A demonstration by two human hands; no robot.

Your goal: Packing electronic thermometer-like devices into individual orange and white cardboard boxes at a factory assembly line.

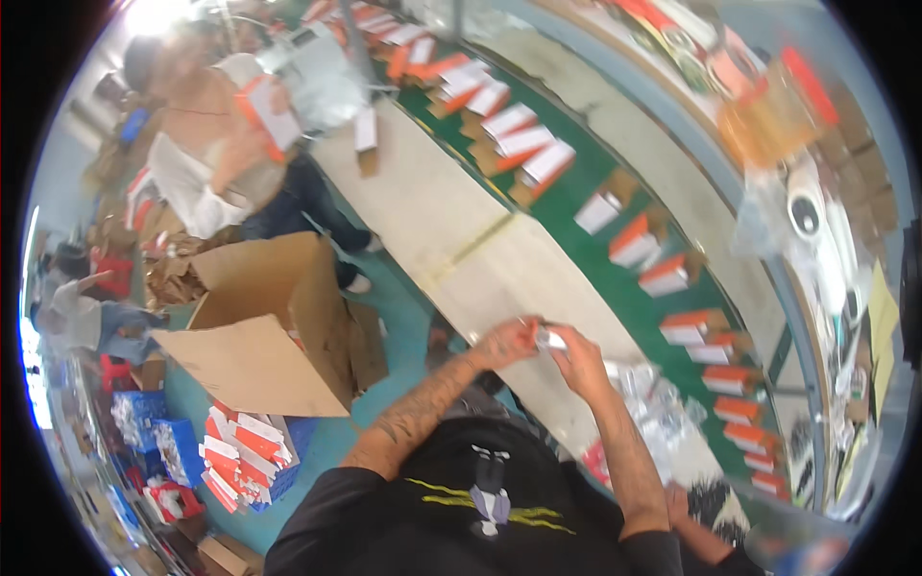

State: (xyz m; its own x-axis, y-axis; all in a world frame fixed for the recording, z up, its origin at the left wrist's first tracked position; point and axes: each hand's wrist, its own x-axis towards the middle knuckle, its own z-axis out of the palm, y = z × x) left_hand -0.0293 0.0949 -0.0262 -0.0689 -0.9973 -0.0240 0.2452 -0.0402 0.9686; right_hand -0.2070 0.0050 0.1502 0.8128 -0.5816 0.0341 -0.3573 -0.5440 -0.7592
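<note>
Above the pale bench top [451,226], my two hands meet in front of my chest. My right hand [580,365] is closed round a small white and silvery piece [550,339], too small and blurred to name its kind. Right beside it, my left hand [509,342] has its fingers drawn together, close to the piece's end. Whatever those fingers pinch, if anything, is hidden. Crumpled clear plastic bags [658,408] lie on the bench near my right forearm.
A green conveyor belt [567,216] beyond the bench carries several orange and white boxes [547,163]. An open cardboard carton [279,355] and a blue crate of flat orange and white boxes [248,456] stand at left. Another person [216,125] holds a box. A co-worker's forearm [699,533] shows at lower right.
</note>
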